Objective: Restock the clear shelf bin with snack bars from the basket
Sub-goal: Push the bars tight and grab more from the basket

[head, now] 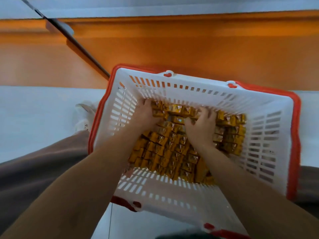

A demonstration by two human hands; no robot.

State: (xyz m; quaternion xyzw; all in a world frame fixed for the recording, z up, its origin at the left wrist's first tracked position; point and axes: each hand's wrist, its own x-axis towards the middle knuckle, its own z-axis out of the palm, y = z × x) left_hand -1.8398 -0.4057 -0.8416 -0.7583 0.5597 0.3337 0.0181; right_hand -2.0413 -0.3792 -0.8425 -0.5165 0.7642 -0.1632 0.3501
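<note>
Down in the basket (189, 84), both hands on the snack bars (170, 150)
The left hand (146, 115) and right hand (202, 127) curl their fingers round a clump of bars between them; the rest lie packed under and behind both wrists.

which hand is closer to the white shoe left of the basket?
Left. The left hand grips snack bars by the basket wall next to the shoe; the right hand grips bars mid-basket, farther from it.
</note>
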